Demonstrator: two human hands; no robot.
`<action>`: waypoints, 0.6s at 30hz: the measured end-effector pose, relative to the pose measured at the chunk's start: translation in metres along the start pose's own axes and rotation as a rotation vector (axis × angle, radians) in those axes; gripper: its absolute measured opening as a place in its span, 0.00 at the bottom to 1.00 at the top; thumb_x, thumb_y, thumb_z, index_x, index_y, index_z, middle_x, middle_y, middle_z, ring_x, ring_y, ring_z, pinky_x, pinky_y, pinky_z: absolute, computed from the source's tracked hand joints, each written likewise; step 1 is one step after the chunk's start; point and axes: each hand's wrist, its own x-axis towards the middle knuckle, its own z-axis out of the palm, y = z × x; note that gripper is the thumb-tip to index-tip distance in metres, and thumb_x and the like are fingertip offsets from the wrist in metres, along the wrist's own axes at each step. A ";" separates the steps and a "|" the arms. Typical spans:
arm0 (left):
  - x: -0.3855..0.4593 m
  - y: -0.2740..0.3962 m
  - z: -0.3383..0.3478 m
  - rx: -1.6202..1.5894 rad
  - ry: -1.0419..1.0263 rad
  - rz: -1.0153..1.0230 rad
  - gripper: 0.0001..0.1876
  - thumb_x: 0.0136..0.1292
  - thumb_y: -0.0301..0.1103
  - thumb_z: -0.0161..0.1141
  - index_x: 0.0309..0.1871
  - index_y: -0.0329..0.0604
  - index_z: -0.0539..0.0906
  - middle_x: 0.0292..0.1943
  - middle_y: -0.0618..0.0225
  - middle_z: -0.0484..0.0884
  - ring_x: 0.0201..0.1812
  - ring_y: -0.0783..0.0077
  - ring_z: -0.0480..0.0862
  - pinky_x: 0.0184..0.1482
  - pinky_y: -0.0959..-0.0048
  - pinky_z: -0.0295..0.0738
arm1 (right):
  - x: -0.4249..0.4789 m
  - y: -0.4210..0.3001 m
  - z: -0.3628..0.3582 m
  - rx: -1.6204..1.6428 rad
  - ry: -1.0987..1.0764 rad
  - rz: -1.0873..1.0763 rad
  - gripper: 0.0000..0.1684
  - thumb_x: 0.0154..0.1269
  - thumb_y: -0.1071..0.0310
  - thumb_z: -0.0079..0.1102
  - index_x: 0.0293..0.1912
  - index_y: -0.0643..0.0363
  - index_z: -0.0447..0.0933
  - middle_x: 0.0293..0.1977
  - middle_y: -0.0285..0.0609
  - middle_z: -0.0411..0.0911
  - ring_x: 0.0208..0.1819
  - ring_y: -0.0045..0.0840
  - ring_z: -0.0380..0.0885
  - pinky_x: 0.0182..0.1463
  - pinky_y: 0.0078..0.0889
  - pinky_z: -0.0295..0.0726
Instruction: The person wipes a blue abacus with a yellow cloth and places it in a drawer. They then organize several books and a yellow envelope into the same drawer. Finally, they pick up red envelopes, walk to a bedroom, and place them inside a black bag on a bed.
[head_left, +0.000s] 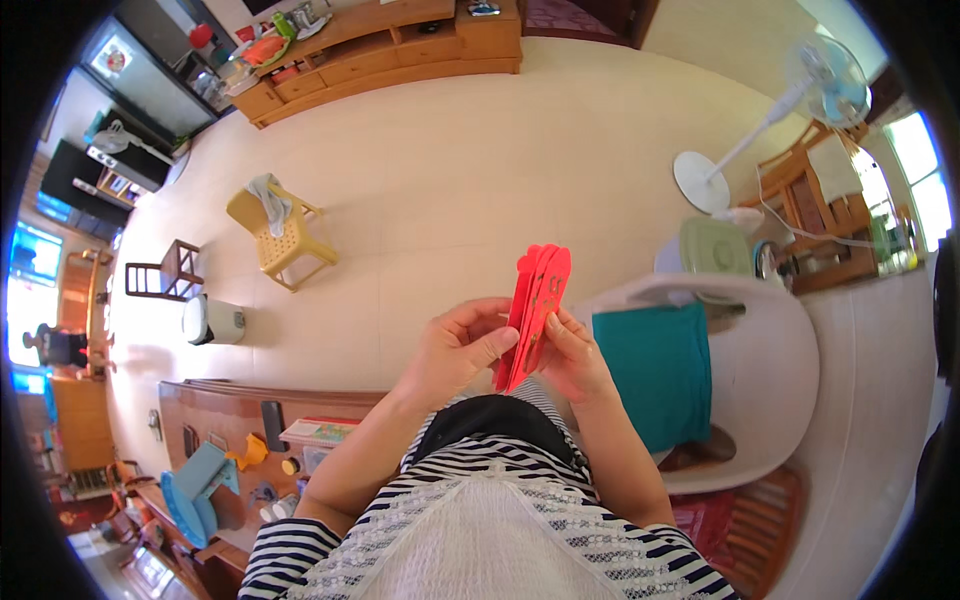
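Observation:
A small stack of red paper envelopes (534, 300) is held up in front of my waist, its pieces slightly fanned. Gold printed characters mark the face turned to the right. My left hand (469, 341) grips the stack from the left, thumb laid across its near side. On the other side, my right hand (574, 349) pinches the lower right edge between thumb and fingers. The fingers behind the stack are partly hidden.
At my right stands a pale plastic chair (772, 360) with a teal cloth (651, 375) on it. A wooden table (247, 405) at my left carries a phone (274, 426) and booklets (321, 431). Ahead are a yellow chair (289, 238), a trash bin (214, 320) and a standing fan (772, 120).

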 end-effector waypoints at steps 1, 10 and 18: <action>0.022 0.008 -0.002 0.009 0.047 0.070 0.18 0.63 0.25 0.55 0.57 0.39 0.71 0.41 0.64 0.79 0.36 0.81 0.78 0.36 0.79 0.77 | 0.023 -0.013 0.000 0.016 -0.003 -0.008 0.18 0.70 0.63 0.42 0.55 0.60 0.67 0.49 0.40 0.74 0.51 0.26 0.73 0.54 0.35 0.73; 0.235 0.062 -0.038 0.079 0.033 0.065 0.14 0.64 0.26 0.54 0.53 0.35 0.75 0.40 0.63 0.81 0.38 0.77 0.80 0.41 0.77 0.78 | 0.208 -0.127 -0.033 -0.017 0.058 -0.085 0.18 0.70 0.63 0.42 0.57 0.59 0.66 0.50 0.41 0.73 0.51 0.28 0.74 0.53 0.39 0.74; 0.466 0.141 -0.012 0.099 -0.296 -0.118 0.14 0.65 0.31 0.55 0.49 0.31 0.78 0.37 0.64 0.81 0.35 0.77 0.80 0.38 0.77 0.78 | 0.328 -0.277 -0.062 0.015 0.100 -0.286 0.20 0.71 0.62 0.40 0.58 0.58 0.64 0.51 0.42 0.72 0.51 0.30 0.74 0.53 0.42 0.74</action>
